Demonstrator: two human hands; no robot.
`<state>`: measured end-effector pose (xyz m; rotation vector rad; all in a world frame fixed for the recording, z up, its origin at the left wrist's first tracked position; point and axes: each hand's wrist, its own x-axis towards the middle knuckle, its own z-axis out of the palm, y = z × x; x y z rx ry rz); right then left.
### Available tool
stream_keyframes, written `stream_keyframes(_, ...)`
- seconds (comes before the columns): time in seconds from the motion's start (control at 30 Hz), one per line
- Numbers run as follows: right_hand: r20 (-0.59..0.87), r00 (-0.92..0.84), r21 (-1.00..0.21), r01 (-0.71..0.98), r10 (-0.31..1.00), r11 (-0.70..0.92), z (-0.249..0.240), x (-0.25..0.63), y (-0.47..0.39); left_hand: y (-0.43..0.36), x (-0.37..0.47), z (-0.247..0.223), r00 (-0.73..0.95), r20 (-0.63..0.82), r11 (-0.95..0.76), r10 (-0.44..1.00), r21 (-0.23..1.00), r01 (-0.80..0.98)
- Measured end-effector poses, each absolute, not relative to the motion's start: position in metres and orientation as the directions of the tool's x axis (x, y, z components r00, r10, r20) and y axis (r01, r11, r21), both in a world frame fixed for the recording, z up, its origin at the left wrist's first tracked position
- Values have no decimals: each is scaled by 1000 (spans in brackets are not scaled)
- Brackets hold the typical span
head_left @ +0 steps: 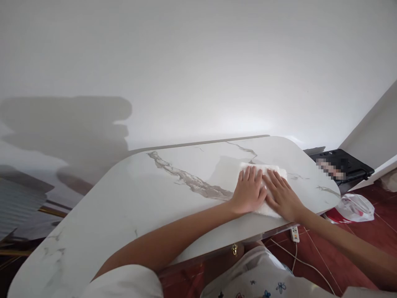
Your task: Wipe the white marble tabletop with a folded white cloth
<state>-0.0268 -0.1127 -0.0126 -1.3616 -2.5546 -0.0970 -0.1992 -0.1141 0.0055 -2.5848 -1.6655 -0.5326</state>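
Note:
A white marble-patterned table (124,194) with rounded corners stands against the wall. On its right part lies a white cloth (269,211), pressed flat under both palms. My left hand (249,189) rests on the cloth's left side, fingers stretched out and pointing away from me. Beside it, my right hand (282,195) lies spread on the right side of the cloth, its fingertips near the far edge. The two hands nearly touch at the thumbs.
Right of the table are a black case (356,165) and a white and red plastic bag (358,208) on the red tiled floor (383,215). A power strip (295,234) with a white cable lies below the near edge. Grey ribbed material (20,205) is at the left.

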Motion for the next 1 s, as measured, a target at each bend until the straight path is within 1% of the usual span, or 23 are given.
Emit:
stream_keyframes(0.2, 273, -558, -55, 804, 784, 592, -14, -23, -145, -142, -197, -1, 368, 325, -435, 871, 162, 886)
stream_keyframes(0.3, 278, -563, -57, 799, 779, 598, -13, -20, -153, -150, -194, -1, 361, 312, -425, 879, 166, 890)
stream_keyframes(0.5, 321, -547, -48, 806, 773, 590, -15, -8, -153, -151, -183, 7, 376, 289, -441, 880, 204, 874)
stream_keyframes(0.7, 371, -520, -47, 817, 770, 575, -22, 9, -151, -146, -170, 6, 428, 292, -492, 855, 202, 847)
stream_keyframes(0.87, 352, -496, -67, 832, 794, 550, -23, 11, -133, -126, -169, 5, 453, 288, -518, 844, 218, 827)
stream_keyframes(1.0, 300, -479, -83, 849, 825, 523, -21, 6, -102, -98, -171, 7, 429, 304, -503, 851, 232, 833)
